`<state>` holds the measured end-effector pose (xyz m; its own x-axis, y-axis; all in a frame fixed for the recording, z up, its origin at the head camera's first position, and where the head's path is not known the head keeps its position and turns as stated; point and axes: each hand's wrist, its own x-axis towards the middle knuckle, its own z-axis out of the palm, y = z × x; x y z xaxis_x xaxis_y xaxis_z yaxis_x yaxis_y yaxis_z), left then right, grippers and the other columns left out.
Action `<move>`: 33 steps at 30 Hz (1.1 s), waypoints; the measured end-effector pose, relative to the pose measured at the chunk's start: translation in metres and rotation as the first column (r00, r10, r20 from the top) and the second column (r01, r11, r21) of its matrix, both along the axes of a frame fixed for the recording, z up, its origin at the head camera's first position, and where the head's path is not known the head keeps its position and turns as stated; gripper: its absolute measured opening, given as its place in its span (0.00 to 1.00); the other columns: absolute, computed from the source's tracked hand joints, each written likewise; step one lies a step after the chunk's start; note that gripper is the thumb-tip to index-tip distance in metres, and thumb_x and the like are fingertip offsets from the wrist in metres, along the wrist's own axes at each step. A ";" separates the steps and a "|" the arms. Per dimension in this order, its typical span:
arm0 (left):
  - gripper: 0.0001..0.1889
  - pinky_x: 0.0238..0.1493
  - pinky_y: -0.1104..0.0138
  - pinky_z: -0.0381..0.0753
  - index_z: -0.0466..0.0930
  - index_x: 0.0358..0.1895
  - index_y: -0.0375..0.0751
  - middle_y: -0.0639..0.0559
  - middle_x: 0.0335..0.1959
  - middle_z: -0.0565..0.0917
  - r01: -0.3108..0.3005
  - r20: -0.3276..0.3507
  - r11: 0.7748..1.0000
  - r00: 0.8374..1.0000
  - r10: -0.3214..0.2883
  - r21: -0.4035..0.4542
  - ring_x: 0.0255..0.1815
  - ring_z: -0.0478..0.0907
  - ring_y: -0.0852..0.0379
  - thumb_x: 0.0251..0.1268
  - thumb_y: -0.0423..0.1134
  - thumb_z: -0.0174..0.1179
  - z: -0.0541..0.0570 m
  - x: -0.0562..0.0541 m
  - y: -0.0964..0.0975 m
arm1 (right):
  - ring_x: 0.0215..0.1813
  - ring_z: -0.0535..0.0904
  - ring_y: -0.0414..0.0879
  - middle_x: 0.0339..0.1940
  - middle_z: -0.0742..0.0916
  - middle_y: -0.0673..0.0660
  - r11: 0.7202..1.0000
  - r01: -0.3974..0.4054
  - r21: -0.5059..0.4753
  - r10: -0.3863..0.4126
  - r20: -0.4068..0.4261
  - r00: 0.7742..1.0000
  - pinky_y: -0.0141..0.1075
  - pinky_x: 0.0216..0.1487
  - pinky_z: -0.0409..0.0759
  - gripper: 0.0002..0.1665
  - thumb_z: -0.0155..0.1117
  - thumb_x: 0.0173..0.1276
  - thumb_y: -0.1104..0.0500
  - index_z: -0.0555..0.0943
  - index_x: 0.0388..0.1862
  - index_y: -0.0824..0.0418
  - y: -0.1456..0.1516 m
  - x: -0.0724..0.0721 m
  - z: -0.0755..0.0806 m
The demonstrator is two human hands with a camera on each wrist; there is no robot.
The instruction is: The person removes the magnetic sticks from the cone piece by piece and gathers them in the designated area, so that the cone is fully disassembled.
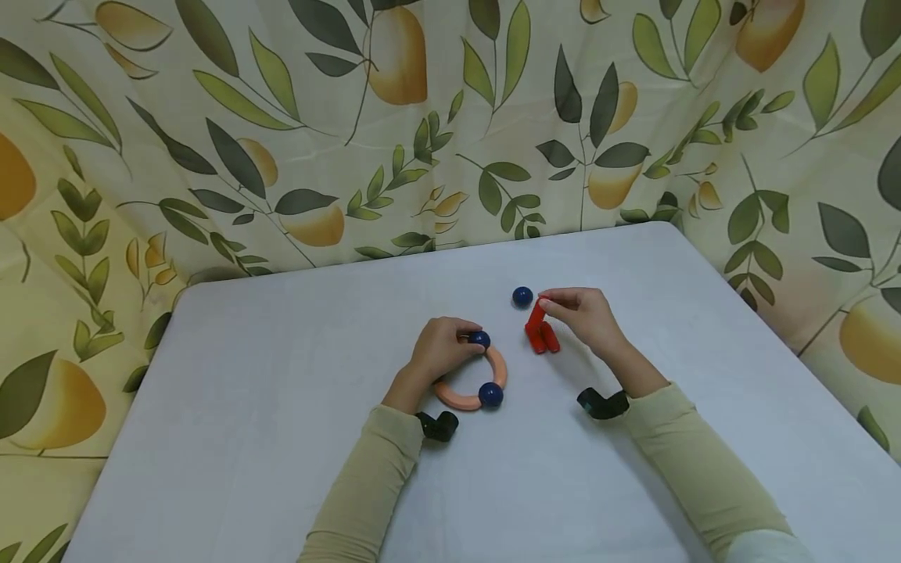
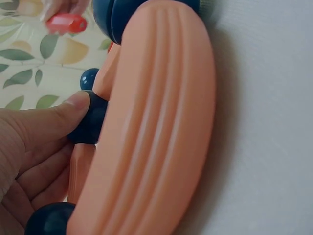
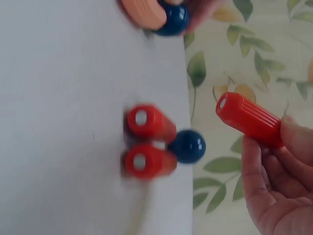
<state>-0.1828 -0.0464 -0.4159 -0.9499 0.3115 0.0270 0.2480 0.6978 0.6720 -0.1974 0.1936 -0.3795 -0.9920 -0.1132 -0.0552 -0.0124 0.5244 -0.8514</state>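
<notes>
My left hand (image 1: 442, 348) pinches a blue ball (image 2: 93, 120) between thumb and fingers. This ball is part of a ring of curved, ribbed peach-orange pieces (image 1: 457, 402) joined by blue balls (image 1: 490, 395); the hand covers the ring's far left part. My right hand (image 1: 586, 314) holds a red ribbed magnetic rod (image 3: 252, 120) by one end, tilted above the table. Below it, two more red rods (image 3: 149, 122) lie side by side, a pale metal disc showing on each near end. Just beyond them rests a loose blue ball (image 1: 522, 297).
A white-covered table (image 1: 281, 438) carries everything. Behind it hangs a curtain (image 1: 450, 141) patterned with leaves and fruit. Black wrist cameras (image 1: 603, 403) sit on both wrists, close above the table surface.
</notes>
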 end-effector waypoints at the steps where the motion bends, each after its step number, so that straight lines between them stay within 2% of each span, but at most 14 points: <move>1: 0.17 0.42 0.69 0.72 0.83 0.48 0.45 0.55 0.44 0.83 -0.003 0.002 1.000 1.000 0.003 -0.003 0.39 0.75 0.63 0.54 0.43 0.67 0.000 0.000 0.000 | 0.52 0.74 0.55 0.49 0.81 0.65 1.000 -0.003 -0.003 0.003 0.000 1.000 0.46 0.52 0.73 0.22 0.59 0.67 0.56 0.77 0.54 0.69 0.005 -0.001 0.000; 7: 0.17 0.43 0.69 0.73 0.83 0.48 0.45 0.55 0.44 0.83 -0.011 0.012 1.000 1.000 0.011 0.001 0.40 0.75 0.63 0.54 0.43 0.67 0.001 0.002 0.001 | 0.49 0.76 0.57 0.47 0.81 0.68 1.000 -0.016 0.015 0.016 0.016 1.000 0.49 0.55 0.71 0.23 0.59 0.67 0.54 0.76 0.52 0.72 0.034 -0.003 -0.002; 10: 0.17 0.43 0.69 0.73 0.83 0.48 0.45 0.55 0.44 0.83 -0.011 0.014 1.000 1.000 0.011 0.002 0.41 0.75 0.62 0.54 0.43 0.67 0.002 0.002 0.001 | 0.49 0.75 0.57 0.47 0.81 0.68 0.998 -0.026 0.049 0.023 0.074 0.997 0.50 0.55 0.70 0.24 0.58 0.67 0.55 0.75 0.53 0.73 0.045 -0.005 -0.004; 14: 0.17 0.45 0.69 0.72 0.83 0.48 0.45 0.55 0.44 0.83 -0.010 0.003 1.000 1.000 0.010 -0.003 0.42 0.75 0.62 0.54 0.43 0.67 0.001 0.001 0.000 | 0.44 0.75 0.53 0.43 0.83 0.64 0.993 -0.063 0.100 0.042 0.197 0.980 0.42 0.49 0.75 0.25 0.59 0.67 0.55 0.75 0.53 0.74 0.054 -0.009 -0.009; 17: 0.17 0.44 0.69 0.72 0.83 0.48 0.45 0.56 0.43 0.83 -0.010 0.002 1.000 1.000 0.010 0.001 0.41 0.76 0.63 0.54 0.43 0.67 0.001 0.001 0.000 | 0.40 0.75 0.49 0.40 0.83 0.61 0.989 -0.086 0.117 0.054 0.252 0.966 0.35 0.42 0.76 0.25 0.60 0.66 0.55 0.75 0.53 0.75 0.056 -0.013 -0.015; 20: 0.17 0.43 0.70 0.73 0.83 0.48 0.45 0.56 0.43 0.83 -0.009 0.006 1.000 1.000 0.009 0.008 0.40 0.76 0.64 0.53 0.43 0.67 0.001 0.001 0.000 | 0.39 0.76 0.48 0.41 0.84 0.62 0.990 -0.084 0.112 0.051 0.268 0.962 0.32 0.39 0.76 0.26 0.61 0.65 0.55 0.75 0.53 0.75 0.055 -0.017 -0.020; 26: 0.17 0.39 0.71 0.72 0.83 0.48 0.45 0.56 0.42 0.83 -0.010 0.004 1.000 1.000 0.010 0.010 0.36 0.75 0.65 0.53 0.43 0.67 0.000 0.001 0.000 | 0.41 0.75 0.48 0.47 0.81 0.65 0.992 -0.045 0.115 0.011 0.281 0.960 0.30 0.39 0.77 0.25 0.62 0.64 0.55 0.76 0.53 0.73 0.049 -0.023 -0.023; 33: 0.17 0.39 0.72 0.73 0.83 0.48 0.45 0.55 0.41 0.83 -0.012 -0.003 1.000 1.000 0.012 0.010 0.35 0.75 0.65 0.53 0.43 0.67 0.002 0.002 0.000 | 0.38 0.74 0.48 0.43 0.82 0.63 0.991 -0.022 0.134 -0.019 0.302 0.953 0.30 0.37 0.75 0.23 0.63 0.63 0.56 0.77 0.51 0.72 0.042 -0.027 -0.024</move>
<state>-0.1810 -0.0469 -0.4142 -0.9534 0.3001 0.0325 0.2417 0.6943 0.6779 -0.2240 0.2361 -0.4036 -0.9264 -0.0855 -0.3668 0.2334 0.6342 -0.7371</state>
